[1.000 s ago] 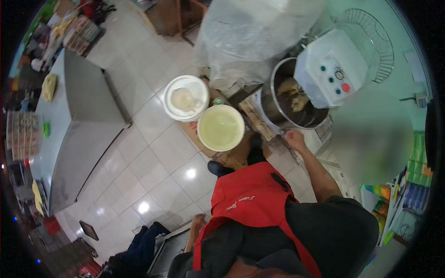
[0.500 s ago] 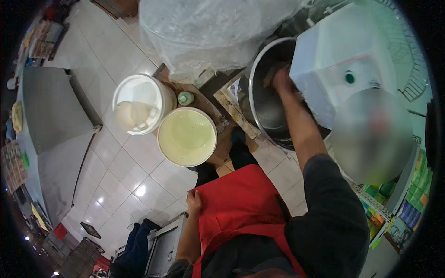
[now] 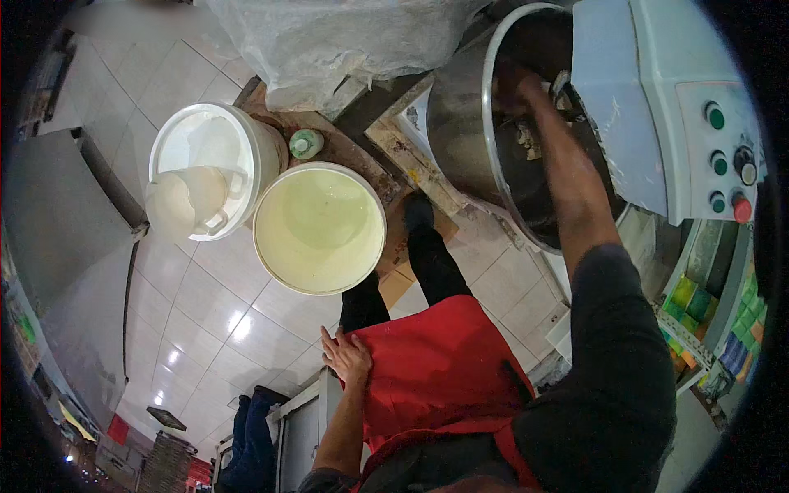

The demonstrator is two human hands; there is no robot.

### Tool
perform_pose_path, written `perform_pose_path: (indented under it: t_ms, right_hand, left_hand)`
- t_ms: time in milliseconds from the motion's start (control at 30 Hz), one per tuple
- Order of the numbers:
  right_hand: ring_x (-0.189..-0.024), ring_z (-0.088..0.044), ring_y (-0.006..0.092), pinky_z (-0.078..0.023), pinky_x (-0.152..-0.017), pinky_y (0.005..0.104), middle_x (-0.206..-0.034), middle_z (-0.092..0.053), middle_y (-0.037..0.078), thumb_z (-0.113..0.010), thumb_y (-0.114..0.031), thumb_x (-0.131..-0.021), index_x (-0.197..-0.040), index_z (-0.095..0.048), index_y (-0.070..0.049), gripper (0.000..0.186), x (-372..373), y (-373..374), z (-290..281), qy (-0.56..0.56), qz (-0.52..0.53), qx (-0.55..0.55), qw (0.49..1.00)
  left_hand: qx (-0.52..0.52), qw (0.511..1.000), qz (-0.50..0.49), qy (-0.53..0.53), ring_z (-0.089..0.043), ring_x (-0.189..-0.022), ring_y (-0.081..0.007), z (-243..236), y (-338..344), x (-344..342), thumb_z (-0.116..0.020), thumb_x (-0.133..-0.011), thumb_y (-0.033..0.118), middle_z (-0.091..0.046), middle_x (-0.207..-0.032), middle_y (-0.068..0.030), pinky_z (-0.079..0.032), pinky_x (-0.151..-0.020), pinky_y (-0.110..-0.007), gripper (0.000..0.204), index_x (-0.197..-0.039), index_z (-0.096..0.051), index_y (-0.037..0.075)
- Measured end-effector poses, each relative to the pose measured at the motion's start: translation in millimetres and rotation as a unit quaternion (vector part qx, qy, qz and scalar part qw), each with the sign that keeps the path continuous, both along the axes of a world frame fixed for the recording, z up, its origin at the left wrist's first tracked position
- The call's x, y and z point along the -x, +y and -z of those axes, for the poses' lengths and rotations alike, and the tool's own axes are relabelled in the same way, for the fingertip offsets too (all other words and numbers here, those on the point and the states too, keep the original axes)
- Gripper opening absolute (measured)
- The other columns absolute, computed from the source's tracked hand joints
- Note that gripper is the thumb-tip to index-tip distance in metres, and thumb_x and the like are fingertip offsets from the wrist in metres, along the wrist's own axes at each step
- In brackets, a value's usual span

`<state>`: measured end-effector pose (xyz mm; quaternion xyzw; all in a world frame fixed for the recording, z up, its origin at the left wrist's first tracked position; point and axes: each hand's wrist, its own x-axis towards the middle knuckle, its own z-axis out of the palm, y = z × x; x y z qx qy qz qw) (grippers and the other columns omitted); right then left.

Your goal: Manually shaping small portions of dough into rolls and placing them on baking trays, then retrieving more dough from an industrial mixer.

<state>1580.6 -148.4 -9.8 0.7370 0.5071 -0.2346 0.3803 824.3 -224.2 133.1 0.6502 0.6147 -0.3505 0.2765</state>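
Note:
My right hand (image 3: 519,89) reaches deep into a large steel mixing bowl (image 3: 456,123) at the upper right. Its fingers are dim and cannot be made out against the dark inside. Pale scraps (image 3: 530,141) cling inside the bowl near my forearm. The white mixer body (image 3: 657,107), with green buttons and a red knob, stands over the bowl's right side. My left hand (image 3: 347,357) rests on the edge of my red apron (image 3: 444,370), fingers spread and holding nothing.
A pale yellow bucket (image 3: 320,230) stands open before me. Left of it, a white lidded bucket (image 3: 263,152) carries a whitish pitcher (image 3: 185,201). A green bottle (image 3: 306,145) stands between them. Plastic sheeting (image 3: 345,49) covers something behind. A person's legs (image 3: 246,440) show at lower left.
My view has shifted toward the mixer, showing more of its buttons. My left hand's fingers have spread from a curled grip at the apron edge. My right hand stays inside the bowl.

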Motion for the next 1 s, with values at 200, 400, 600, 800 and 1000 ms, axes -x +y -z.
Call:
perform_pose_path:
  t_ms: [200, 400, 600, 800, 1000]
  right_hand:
    - [-0.114, -0.071, 0.0366, -0.057, -0.101, 0.0503, -0.117, -0.074, 0.025, -0.071, -0.015, -0.088, -0.107, -0.08, -0.001, 0.025, 157.7, -38.2, -206.5, 0.067, -0.051, 0.034, 0.996]
    - [-0.119, -0.066, 0.0437, -0.048, -0.106, 0.0524, -0.124, -0.071, 0.024, -0.065, -0.007, -0.085, -0.11, -0.078, 0.0, 0.029, 190.6, 13.2, -206.7, 0.053, 0.151, -0.337, 0.928]
    - [-0.144, -0.052, 0.0384, -0.039, -0.121, 0.0462, -0.159, -0.054, 0.019, -0.062, -0.043, -0.102, -0.153, -0.057, -0.014, 0.059, -10.5, 8.7, -76.1, -0.272, 0.204, 0.254, 0.905]
    - [-0.15, -0.046, 0.0355, -0.04, -0.121, 0.0468, -0.166, -0.046, 0.014, -0.055, -0.064, -0.098, -0.158, -0.053, -0.018, 0.076, -52.1, 0.2, -46.2, -0.247, 0.262, 0.048, 0.932]
    - [-0.147, -0.051, 0.0358, -0.046, -0.116, 0.0476, -0.165, -0.048, 0.017, -0.054, -0.069, -0.098, -0.153, -0.059, -0.02, 0.074, -7.7, 24.7, -86.5, -0.123, 0.379, -0.064, 0.915]
  left_hand:
    - [0.027, 0.997, -0.035, -0.063, -0.03, -0.158, -0.0381, 24.4, 2.0, 0.4, -0.053, -0.105, 0.034, -0.019, -0.177, -0.0166, -0.027, -0.124, -0.061, 0.052, -0.15, -0.057, 0.009]
    - [0.037, 0.997, -0.041, -0.053, -0.033, -0.156, -0.0364, 34.5, -4.5, -16.8, -0.052, -0.106, 0.033, -0.022, -0.176, -0.0173, -0.028, -0.124, -0.06, 0.051, -0.15, -0.057, 0.009]
    - [0.034, 0.997, -0.013, -0.061, -0.037, -0.154, -0.0379, 30.7, -4.0, -16.8, -0.052, -0.106, 0.033, -0.029, -0.173, -0.0191, -0.029, -0.123, -0.061, 0.051, -0.151, -0.056, 0.01]
    - [0.034, 0.996, -0.02, -0.075, -0.038, -0.152, -0.0411, 30.4, -2.1, -19.5, -0.05, -0.109, 0.035, -0.031, -0.172, -0.0206, -0.032, -0.12, -0.062, 0.049, -0.15, -0.055, 0.008]
    - [0.028, 0.995, -0.042, -0.09, -0.039, -0.151, -0.0436, 19.7, -9.1, 4.1, -0.049, -0.11, 0.037, -0.036, -0.168, -0.0225, -0.033, -0.12, -0.063, 0.05, -0.147, -0.057, 0.005]
